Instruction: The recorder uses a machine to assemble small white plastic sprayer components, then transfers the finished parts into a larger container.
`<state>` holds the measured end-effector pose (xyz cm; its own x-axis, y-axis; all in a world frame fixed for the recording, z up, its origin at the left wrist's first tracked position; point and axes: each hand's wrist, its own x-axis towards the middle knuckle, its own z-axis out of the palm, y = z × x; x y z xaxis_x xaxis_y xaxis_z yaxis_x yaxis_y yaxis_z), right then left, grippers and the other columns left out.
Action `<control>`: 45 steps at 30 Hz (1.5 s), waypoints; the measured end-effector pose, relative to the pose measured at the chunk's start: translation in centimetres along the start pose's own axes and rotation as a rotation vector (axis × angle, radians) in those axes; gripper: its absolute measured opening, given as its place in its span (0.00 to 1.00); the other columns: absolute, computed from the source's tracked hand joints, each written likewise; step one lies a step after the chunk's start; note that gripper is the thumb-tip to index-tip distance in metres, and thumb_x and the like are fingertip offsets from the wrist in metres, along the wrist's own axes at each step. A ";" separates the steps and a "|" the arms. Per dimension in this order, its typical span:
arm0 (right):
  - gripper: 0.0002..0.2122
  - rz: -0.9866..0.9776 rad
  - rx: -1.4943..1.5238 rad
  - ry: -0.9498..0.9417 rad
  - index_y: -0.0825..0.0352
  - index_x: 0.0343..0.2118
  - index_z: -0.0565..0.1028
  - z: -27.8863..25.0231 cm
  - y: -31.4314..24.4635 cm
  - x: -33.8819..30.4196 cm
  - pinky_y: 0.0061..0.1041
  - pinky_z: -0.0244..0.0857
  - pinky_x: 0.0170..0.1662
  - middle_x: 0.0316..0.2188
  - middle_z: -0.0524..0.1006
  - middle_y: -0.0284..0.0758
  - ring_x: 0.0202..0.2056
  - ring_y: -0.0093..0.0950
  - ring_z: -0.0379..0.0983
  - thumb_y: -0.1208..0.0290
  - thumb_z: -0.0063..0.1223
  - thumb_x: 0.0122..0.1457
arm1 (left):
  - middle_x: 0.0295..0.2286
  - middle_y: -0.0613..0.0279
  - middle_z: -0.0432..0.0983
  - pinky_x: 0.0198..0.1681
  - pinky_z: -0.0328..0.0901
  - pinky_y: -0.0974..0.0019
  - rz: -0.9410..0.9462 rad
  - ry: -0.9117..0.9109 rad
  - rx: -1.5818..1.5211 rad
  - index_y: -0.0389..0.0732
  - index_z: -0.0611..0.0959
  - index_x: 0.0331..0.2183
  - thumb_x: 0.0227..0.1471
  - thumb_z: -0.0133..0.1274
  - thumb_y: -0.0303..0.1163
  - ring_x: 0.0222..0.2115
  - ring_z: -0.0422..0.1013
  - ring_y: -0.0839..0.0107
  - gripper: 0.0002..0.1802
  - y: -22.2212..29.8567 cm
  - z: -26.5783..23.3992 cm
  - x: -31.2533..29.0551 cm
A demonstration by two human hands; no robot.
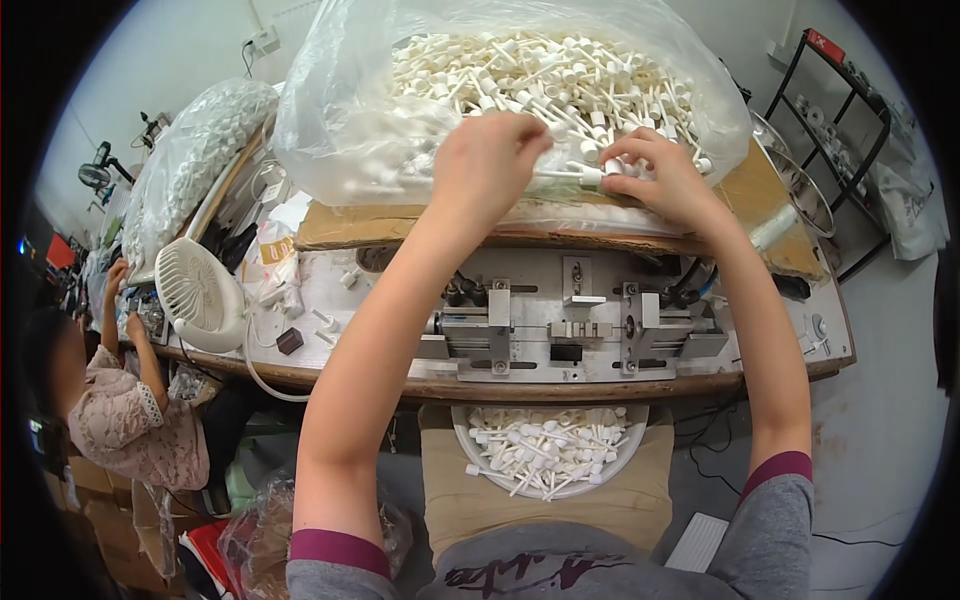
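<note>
A large clear plastic bag (325, 125) lies open at the back of the bench, full of small white plastic sticks with round caps (560, 75). My left hand (490, 165) is over the bag's near edge, its fingers curled and smeared by motion; whether they hold a piece is hidden. To its right, my right hand (660, 180) has thumb and fingers closed around the cap of a white capped stick (612, 168). Below my forearms sits a metal fixture (580, 330) with two clamp blocks facing a small centre block. A bowl (637, 450) of similar white pieces rests in my lap.
Cardboard (360, 225) lies under the bag. On the left stand a white fan (200, 295), a dark small block (289, 341) and another filled bag (195, 150). A co-worker (140, 410) sits at far left. A black shelf rack (850, 150) stands at right.
</note>
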<state>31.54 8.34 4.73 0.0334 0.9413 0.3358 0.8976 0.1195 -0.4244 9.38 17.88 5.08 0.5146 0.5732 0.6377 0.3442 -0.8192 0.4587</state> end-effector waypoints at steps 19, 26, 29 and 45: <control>0.12 0.037 0.367 0.419 0.65 0.36 0.79 0.8 -5.9 -10.6 0.16 0.59 0.29 0.27 0.76 0.25 0.26 0.14 0.68 0.72 0.67 0.49 | 0.46 0.56 0.78 0.25 0.68 0.70 0.122 -0.273 0.015 0.38 0.85 0.37 0.42 0.65 0.28 0.23 0.75 0.70 0.16 6.1 1.7 -20.1; 0.14 0.047 0.405 0.368 0.66 0.37 0.78 1.0 -6.7 -13.0 0.16 0.58 0.29 0.27 0.76 0.25 0.26 0.14 0.68 0.73 0.68 0.47 | 0.44 0.60 0.80 0.23 0.66 0.69 0.134 -0.334 0.142 0.42 0.86 0.35 0.40 0.65 0.32 0.16 0.71 0.68 0.15 6.6 2.4 -18.2; 0.14 0.101 0.559 0.322 0.68 0.37 0.78 1.5 -7.1 -13.9 0.13 0.60 0.28 0.28 0.76 0.27 0.25 0.13 0.69 0.78 0.68 0.46 | 0.44 0.61 0.80 0.23 0.67 0.69 0.107 -0.369 0.147 0.43 0.86 0.35 0.40 0.65 0.32 0.16 0.71 0.67 0.15 6.9 2.2 -17.9; 0.13 -0.182 -0.175 0.078 0.70 0.36 0.76 8.0 -9.5 -19.0 0.21 0.64 0.23 0.50 0.76 0.45 0.16 0.24 0.66 0.77 0.58 0.44 | 0.24 0.58 0.78 0.29 0.68 0.70 0.128 0.121 -0.119 0.35 0.85 0.32 0.45 0.66 0.32 0.25 0.74 0.72 0.12 4.9 1.8 -4.5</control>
<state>18.87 -8.11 -4.39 -0.1079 0.8812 0.4603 0.9541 0.2220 -0.2013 10.14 11.29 3.32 0.4478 0.4679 0.7620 0.1832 -0.8821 0.4340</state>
